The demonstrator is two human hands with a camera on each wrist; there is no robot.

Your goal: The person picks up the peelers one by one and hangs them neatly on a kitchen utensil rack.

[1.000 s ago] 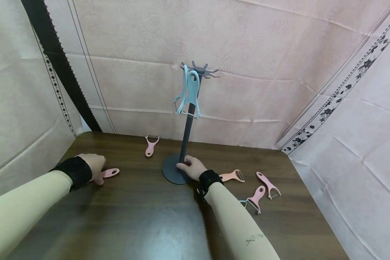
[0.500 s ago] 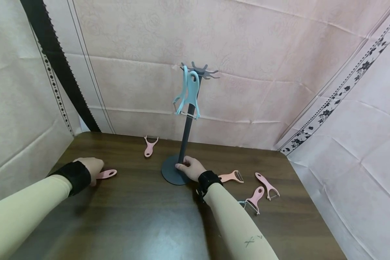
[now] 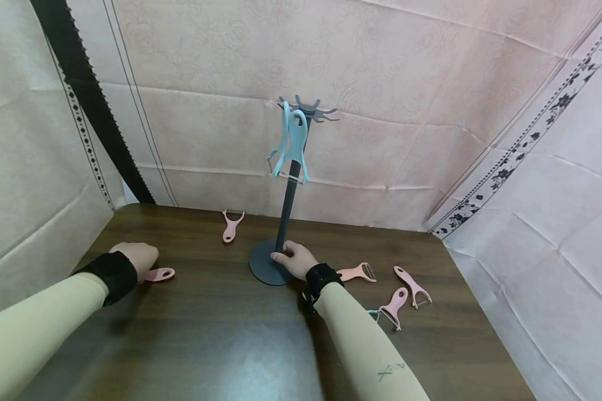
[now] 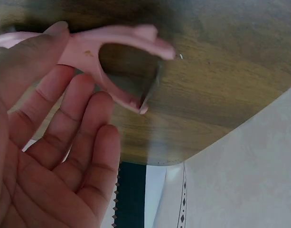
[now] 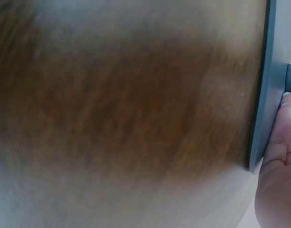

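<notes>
- Left hand (image 3: 139, 257), at about 9 o'clock from the stand, has a pink peeler (image 3: 159, 274) pinched under the thumb; the other fingers (image 4: 64, 137) are spread loose beneath its blade head, so the hold looks light, with the handle end lying on the table (image 3: 221, 340)
- Another pink peeler (image 3: 231, 224) lies flat at 11 o'clock from the stand's base
- The grey stand (image 3: 287, 211) is upright mid-table, two light blue peelers (image 3: 291, 142) hanging by their handle holes from the hooks at its top
- Right hand (image 3: 297, 258) rests on the base, fingers curled about the foot of the pole, seemingly to steady it
- Three more pink peelers (image 3: 396, 289) lie loose at 3 to 4 o'clock from the base, just beyond the right wrist
</notes>
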